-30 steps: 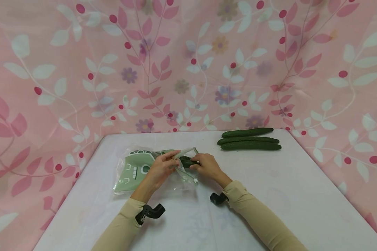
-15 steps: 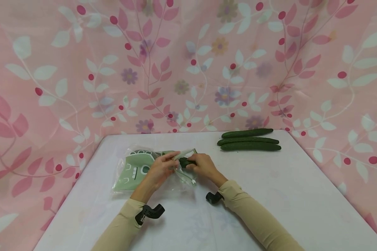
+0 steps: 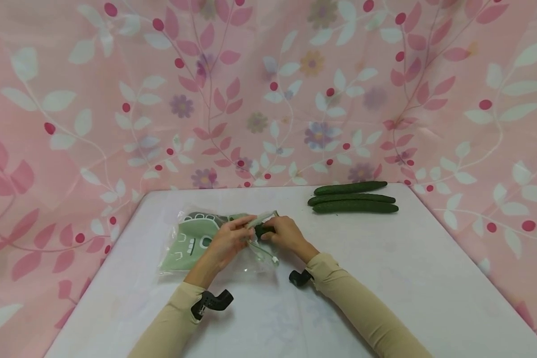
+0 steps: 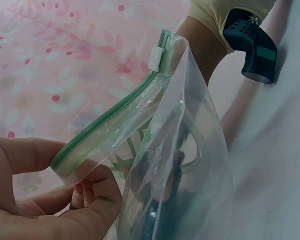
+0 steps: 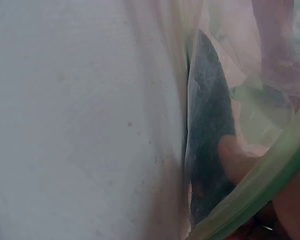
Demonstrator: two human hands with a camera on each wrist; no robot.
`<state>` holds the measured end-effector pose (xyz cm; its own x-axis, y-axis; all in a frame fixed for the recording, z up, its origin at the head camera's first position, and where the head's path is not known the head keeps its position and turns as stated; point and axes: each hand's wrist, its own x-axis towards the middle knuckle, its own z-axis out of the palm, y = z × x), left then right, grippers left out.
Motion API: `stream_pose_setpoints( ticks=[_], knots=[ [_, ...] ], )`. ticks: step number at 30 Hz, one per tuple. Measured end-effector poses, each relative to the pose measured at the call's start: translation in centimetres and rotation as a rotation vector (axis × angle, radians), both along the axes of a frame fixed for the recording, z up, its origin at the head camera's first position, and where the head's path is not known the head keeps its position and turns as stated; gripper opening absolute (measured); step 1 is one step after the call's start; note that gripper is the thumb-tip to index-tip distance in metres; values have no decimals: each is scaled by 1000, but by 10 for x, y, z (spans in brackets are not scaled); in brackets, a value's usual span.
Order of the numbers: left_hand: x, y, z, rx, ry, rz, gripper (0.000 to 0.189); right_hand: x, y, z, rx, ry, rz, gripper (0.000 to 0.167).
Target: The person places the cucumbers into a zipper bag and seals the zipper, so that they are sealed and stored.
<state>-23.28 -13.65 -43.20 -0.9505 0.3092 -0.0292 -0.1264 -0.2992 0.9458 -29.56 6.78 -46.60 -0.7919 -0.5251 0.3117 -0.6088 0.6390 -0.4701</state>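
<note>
A clear zip bag (image 3: 190,243) with a green cartoon face printed on it lies left of the middle of the table. My left hand (image 3: 225,242) pinches the green-edged zip rim (image 4: 107,117) of its mouth between thumb and fingers. A white slider (image 4: 156,58) sits at the far end of that rim. My right hand (image 3: 288,234) reaches into the mouth from the right, gripping a dark green cucumber (image 3: 263,230). Through the plastic in the right wrist view, the cucumber (image 5: 210,115) lies along the bag's side, with a fingertip (image 5: 232,155) against it.
Three more cucumbers (image 3: 353,199) lie side by side at the back right of the white-covered table (image 3: 385,278). Behind the table hangs a pink flowered curtain (image 3: 259,89). Black wrist cameras (image 3: 217,301) are strapped over both sleeves.
My right hand has moved a little to the left, and the cucumber has slid deeper into the bag. The left hand keeps its pinch on the rim.
</note>
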Motion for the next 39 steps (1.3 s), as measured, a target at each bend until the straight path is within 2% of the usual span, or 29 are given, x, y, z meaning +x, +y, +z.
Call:
stream_pose_setpoints(
  ticks=[8, 14, 19, 26, 29, 32, 36, 39],
  knots=[
    [1, 0, 0, -10, 23, -24, 51, -9, 3, -6, -25, -29, -32, 21],
    [1, 1, -1, -3, 21, -29, 54, -13, 9, -3, -15, -68, -7, 28],
    [0, 2, 0, 2, 25, -25, 55, -8, 23, -1, -5, -131, 20, 44],
    [1, 1, 2, -19, 33, -23, 53, 6, 47, 7, -79, -205, 87, 55],
    [1, 1, 1, -22, 30, -15, 52, 9, 54, 7, -51, -247, 90, 66],
    [0, 1, 1, -22, 28, -7, 52, 9, 59, 4, -12, -241, 95, 71],
    [0, 2, -1, -18, 15, 1, 51, 12, 62, -1, 14, -199, 81, 69],
    [0, 3, -1, -14, 5, 3, 50, 15, 64, -1, 13, -199, 72, 68]
  ],
)
